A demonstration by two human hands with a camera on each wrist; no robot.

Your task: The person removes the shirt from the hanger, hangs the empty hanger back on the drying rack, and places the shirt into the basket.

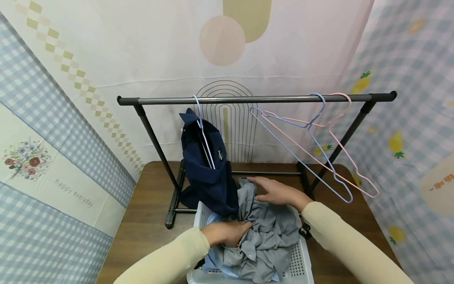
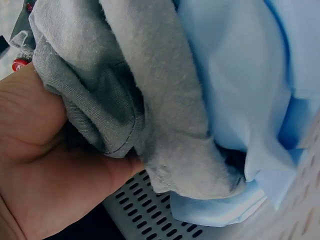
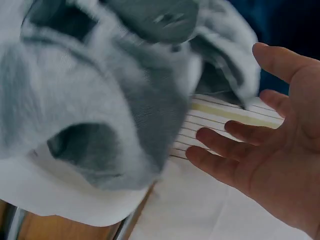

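Observation:
A crumpled grey garment (image 1: 266, 232) lies heaped in a white perforated basket (image 1: 303, 262). My left hand (image 1: 232, 232) grips a fold of it; in the left wrist view the cloth covers the fingertips of that hand (image 2: 55, 165). Light blue cloth (image 2: 235, 75) lies beside and under the grey one. My right hand (image 1: 274, 192) hovers at the garment's far side, and the right wrist view shows this hand (image 3: 295, 145) with fingers spread, apart from the grey cloth (image 3: 150, 100). A dark navy garment (image 1: 205, 165) hangs from a hanger just beyond, its lower part reaching the basket.
A dark metal rail (image 1: 248, 99) on a stand crosses behind the basket. On its right side hang a blue hanger (image 1: 320, 148) and a pink hanger (image 1: 349, 157), both bare. The stand and basket rest on a brown wooden table (image 1: 142, 221), with patterned cloth walls (image 1: 159, 39) around.

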